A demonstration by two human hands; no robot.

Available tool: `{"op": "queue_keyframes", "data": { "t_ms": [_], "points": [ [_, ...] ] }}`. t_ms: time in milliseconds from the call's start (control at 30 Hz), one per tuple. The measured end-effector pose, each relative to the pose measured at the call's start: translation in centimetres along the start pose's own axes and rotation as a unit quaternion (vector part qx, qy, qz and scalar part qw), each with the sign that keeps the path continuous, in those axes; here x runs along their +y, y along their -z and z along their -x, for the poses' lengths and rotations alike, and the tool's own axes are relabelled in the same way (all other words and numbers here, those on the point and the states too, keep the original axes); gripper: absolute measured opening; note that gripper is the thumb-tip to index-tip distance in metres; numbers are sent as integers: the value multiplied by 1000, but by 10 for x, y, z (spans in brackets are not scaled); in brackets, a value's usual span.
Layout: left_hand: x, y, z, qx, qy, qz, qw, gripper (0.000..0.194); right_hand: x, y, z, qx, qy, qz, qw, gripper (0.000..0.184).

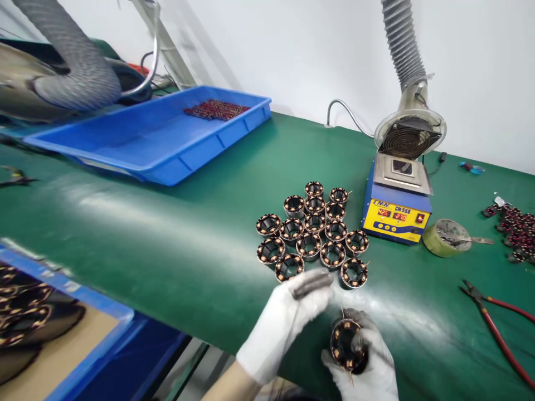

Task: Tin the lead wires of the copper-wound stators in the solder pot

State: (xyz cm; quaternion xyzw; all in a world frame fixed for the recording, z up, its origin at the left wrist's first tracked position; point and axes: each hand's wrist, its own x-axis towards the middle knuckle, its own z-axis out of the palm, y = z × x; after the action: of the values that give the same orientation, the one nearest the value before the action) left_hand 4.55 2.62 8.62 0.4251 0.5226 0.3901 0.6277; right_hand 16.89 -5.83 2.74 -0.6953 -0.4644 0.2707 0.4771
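Observation:
Both my hands wear white gloves with dirty fingertips. My right hand is wrapped round a round black stator with copper windings, held near the front edge of the green mat. My left hand lies just left of it, fingers stretched toward the stator's thin copper wire ends; whether it pinches a wire I cannot make out. Just beyond my hands stands a cluster of several like stators upright on the mat.
A blue-and-yellow solder pot stands right of the cluster under a fume hose. A flux tin, red-handled pliers and more small parts lie right. A blue tray sits back left; another bin near left.

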Motion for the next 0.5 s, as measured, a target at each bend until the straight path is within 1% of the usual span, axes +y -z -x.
{"op": "queue_keyframes", "data": {
  "t_ms": [67, 133, 167, 200, 233, 267, 300, 367, 400, 433, 467, 500],
  "points": [
    [-3, 4, 2, -60, 30, -40, 997, 33, 1, 0, 0, -7, -1, -3, 1000, 26],
    [-4, 1, 3, -120, 40, -53, 991, 19, 1, 1, 0, -5, 7, -13, 1000, 25],
    [-3, -2, 3, -149, 40, -59, 986, 16, 1, 1, 0, -5, 11, -14, 1000, 25],
    [-2, -5, 2, -173, 40, -66, 982, 16, 2, 1, 0, -8, 14, -11, 1000, 25],
    [-1, -7, 2, -183, 39, -70, 980, 15, 3, 1, 0, -11, 17, -1, 1000, 25],
    [0, -9, 1, -171, 32, -77, 982, 13, 5, 1, 0, -13, 21, 13, 1000, 25],
    [1, -10, 1, -144, 18, -87, 986, 13, 7, 1, -1, -14, 36, 26, 999, 26],
    [1, -10, 2, -55, -39, -103, 992, 18, 12, 2, -2, -6, 87, 51, 995, 28],
    [0, -9, 4, -10, -70, -112, 991, 21, 15, 3, -3, -1, 125, 61, 990, 29],
    [-2, -9, 6, 18, -92, -124, 988, 24, 17, 4, -3, -1, 165, 73, 984, 30],
    [-4, -9, 8, 24, -98, -135, 986, 28, 19, 4, -4, -2, 198, 87, 976, 30],
    [-6, -11, 9, 17, -87, -146, 985, 33, 20, 4, -5, 0, 215, 99, 972, 30]
  ]
}}
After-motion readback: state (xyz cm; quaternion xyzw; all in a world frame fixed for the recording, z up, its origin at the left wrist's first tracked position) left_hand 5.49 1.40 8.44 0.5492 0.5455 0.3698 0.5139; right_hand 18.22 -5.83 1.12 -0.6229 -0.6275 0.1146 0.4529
